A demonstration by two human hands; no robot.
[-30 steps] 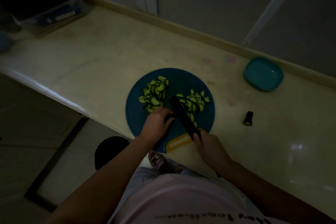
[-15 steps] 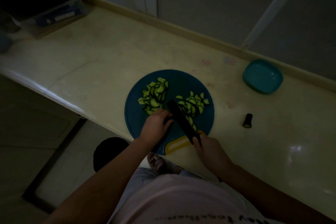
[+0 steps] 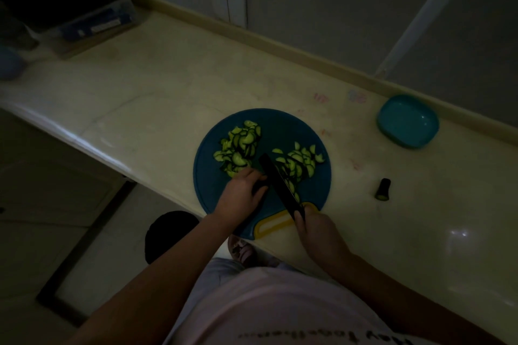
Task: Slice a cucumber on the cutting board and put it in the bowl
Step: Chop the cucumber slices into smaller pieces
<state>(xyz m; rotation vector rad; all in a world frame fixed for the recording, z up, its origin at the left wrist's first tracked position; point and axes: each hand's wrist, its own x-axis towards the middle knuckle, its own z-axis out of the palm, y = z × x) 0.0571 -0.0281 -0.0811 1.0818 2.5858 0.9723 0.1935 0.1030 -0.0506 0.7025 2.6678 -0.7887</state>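
Observation:
A round blue cutting board (image 3: 283,123) with a yellow handle lies near the counter's front edge. Two heaps of cucumber slices lie on it, one at the left (image 3: 238,148) and one at the right (image 3: 301,161). My right hand (image 3: 318,230) grips the handle of a dark knife (image 3: 279,183), whose blade runs up and left between the heaps. My left hand (image 3: 241,194) is curled on a dark piece of cucumber just left of the blade; that piece is mostly hidden. The teal bowl (image 3: 407,120) stands empty at the back right.
A cut cucumber end (image 3: 382,189) lies on the cream counter (image 3: 157,92) right of the board. Boxes and dark objects (image 3: 92,22) sit at the far left. A raised ledge and wall run along the back. A dark round thing (image 3: 168,235) stands on the floor below.
The knife and both hands have hardly shifted; the blade stays between the two heaps beside my left hand. The view has moved slightly.

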